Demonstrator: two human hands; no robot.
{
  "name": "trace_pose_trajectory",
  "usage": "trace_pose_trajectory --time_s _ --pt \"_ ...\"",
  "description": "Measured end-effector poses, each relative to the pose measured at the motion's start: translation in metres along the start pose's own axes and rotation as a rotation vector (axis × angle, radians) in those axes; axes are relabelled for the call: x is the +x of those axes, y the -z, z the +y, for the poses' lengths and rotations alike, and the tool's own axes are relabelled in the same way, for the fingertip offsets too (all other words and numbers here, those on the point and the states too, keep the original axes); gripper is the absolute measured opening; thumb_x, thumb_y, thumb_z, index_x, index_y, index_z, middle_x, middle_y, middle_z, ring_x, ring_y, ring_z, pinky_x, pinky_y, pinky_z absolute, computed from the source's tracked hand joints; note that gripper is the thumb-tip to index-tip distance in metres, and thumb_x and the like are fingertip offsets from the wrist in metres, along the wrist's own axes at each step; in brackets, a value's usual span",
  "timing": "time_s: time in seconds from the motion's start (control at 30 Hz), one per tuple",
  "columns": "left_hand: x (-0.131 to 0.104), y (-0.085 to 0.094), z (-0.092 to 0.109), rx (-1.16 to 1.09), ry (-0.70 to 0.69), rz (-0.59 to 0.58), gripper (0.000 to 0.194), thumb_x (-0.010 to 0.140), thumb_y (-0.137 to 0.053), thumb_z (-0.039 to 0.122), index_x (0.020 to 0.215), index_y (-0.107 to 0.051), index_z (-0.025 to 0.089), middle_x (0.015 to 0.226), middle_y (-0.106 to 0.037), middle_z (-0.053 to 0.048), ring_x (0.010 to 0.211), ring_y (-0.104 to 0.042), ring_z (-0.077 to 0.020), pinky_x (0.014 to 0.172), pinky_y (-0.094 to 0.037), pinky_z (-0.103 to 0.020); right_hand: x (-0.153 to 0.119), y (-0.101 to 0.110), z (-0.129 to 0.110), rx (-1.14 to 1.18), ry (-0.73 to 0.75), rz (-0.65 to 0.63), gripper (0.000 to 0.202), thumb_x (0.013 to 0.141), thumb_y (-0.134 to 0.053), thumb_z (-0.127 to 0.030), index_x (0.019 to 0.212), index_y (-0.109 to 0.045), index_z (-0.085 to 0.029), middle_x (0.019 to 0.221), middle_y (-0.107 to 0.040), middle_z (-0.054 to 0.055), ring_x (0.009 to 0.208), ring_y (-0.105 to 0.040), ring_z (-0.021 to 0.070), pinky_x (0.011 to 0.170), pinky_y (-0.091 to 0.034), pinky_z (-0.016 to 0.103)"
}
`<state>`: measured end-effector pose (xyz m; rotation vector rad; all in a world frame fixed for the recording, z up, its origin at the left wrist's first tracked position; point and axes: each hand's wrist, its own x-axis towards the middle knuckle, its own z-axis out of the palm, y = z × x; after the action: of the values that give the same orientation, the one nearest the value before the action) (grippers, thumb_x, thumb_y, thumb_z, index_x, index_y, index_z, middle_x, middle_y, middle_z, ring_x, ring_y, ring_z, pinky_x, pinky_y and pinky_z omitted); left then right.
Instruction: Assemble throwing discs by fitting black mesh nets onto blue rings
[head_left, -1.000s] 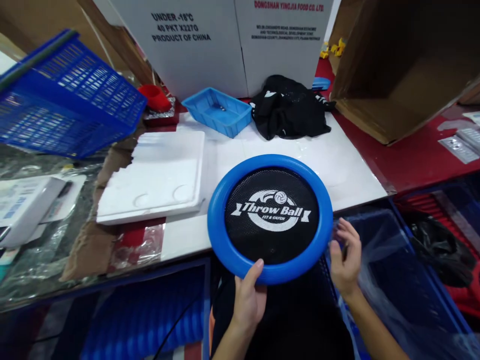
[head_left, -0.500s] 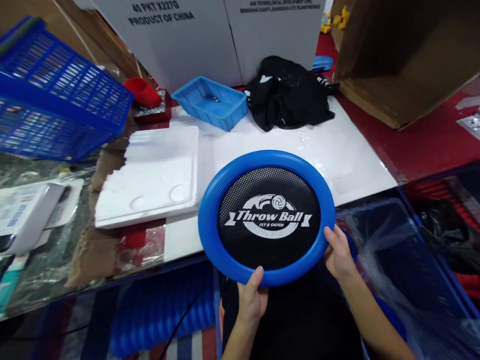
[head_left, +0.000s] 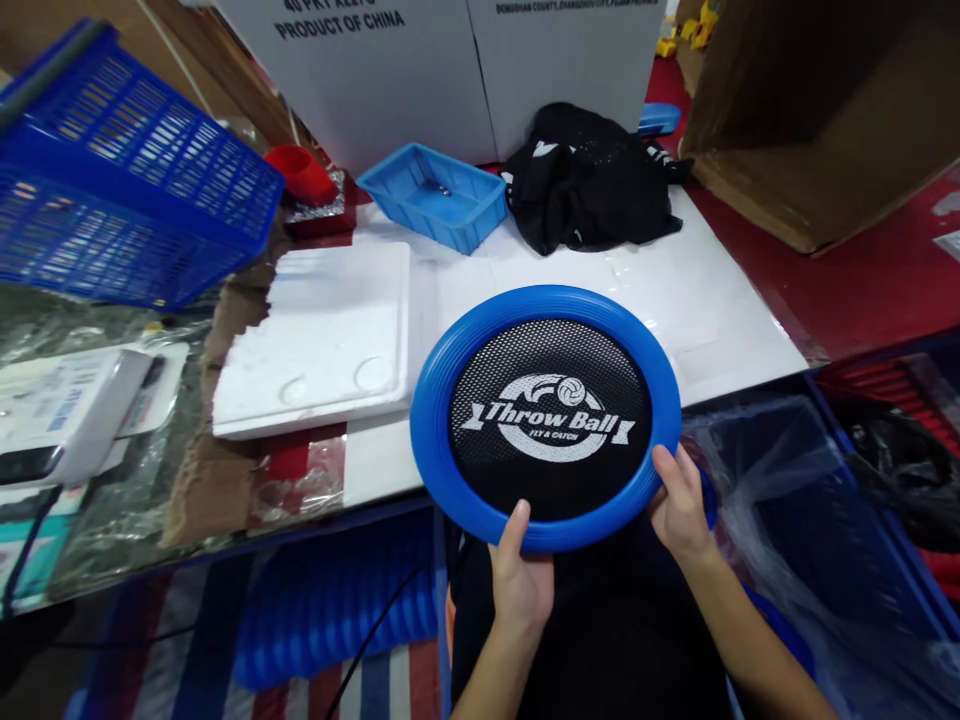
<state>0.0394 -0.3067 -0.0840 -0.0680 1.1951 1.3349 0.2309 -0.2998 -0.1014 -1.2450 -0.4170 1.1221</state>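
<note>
A round throw-and-catch disc [head_left: 551, 345] with a blue ring rim and black mesh centre is held between my hands over the table's front edge. White "Throw Ball Fly & Catch" lettering on its mesh faces up. My left hand [head_left: 521, 580] grips the near rim, thumb on top and fingers hidden beneath. At the right side of the rim, my right hand [head_left: 681, 505] pinches it, thumb above, other fingers partly out of sight below. Behind the disc lie a light blue tray [head_left: 469, 237] with small metal bits and a bunched black mesh cloth [head_left: 592, 180].
A broken white foam slab [head_left: 337, 320] lies left of the disc, with a blue basket [head_left: 142, 190] tilted beyond it. An open cardboard box [head_left: 795, 200] stands back right. Blue crates [head_left: 772, 480] with clear plastic sit low right; stacked blue discs [head_left: 337, 610] lie below the table.
The whole scene has shifted slightly right in view as the camera moved. Both hands keep their hold on the disc, which sits a little higher in view.
</note>
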Motion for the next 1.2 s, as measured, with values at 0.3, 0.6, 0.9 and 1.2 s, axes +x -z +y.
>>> trace_pose_trajectory --time_s 0.3,0.6,0.9,1.2 --pt "0.012 0.008 0.000 0.071 -0.069 -0.013 0.075 0.074 -0.100 0.032 0.145 -0.076 0.026 0.143 -0.080 -0.008 0.149 -0.066 -0.0393 0.137 -0.042 -0.062 0.000 0.011 -0.016 0.054 -0.147 -0.141 0.046 0.095 -0.089 -0.051 0.137 -0.078 -0.037 0.140 -0.082 0.003 0.140 -0.071 0.0304 0.117 -0.061 0.046" --pt "0.012 0.009 0.001 0.090 -0.089 -0.024 0.079 0.073 -0.101 0.033 0.148 -0.075 0.027 0.143 -0.080 -0.008 0.147 -0.068 -0.0391 0.136 -0.044 -0.061 -0.007 -0.004 -0.013 0.112 -0.180 0.011 0.041 0.089 -0.094 -0.051 0.124 -0.082 -0.032 0.126 -0.086 0.003 0.125 -0.078 0.0287 0.112 -0.064 0.045" --pt "0.008 0.008 0.004 0.088 -0.067 -0.019 0.077 0.073 -0.101 0.031 0.145 -0.075 0.026 0.135 -0.083 -0.008 0.143 -0.071 -0.0386 0.135 -0.045 -0.061 0.003 0.002 -0.015 -0.008 -0.139 0.012 0.048 0.087 -0.092 -0.056 0.125 -0.081 -0.029 0.124 -0.086 0.005 0.120 -0.080 0.0324 0.103 -0.066 0.045" --pt "0.008 0.016 0.002 0.103 -0.049 -0.020 0.079 0.072 -0.102 0.031 0.146 -0.074 0.028 0.136 -0.082 -0.009 0.140 -0.072 -0.0378 0.133 -0.048 -0.061 0.013 0.009 -0.007 -0.064 -0.067 0.086 0.045 0.084 -0.093 -0.062 0.112 -0.081 -0.029 0.095 -0.082 0.001 0.090 -0.076 0.0255 0.085 -0.064 0.040"
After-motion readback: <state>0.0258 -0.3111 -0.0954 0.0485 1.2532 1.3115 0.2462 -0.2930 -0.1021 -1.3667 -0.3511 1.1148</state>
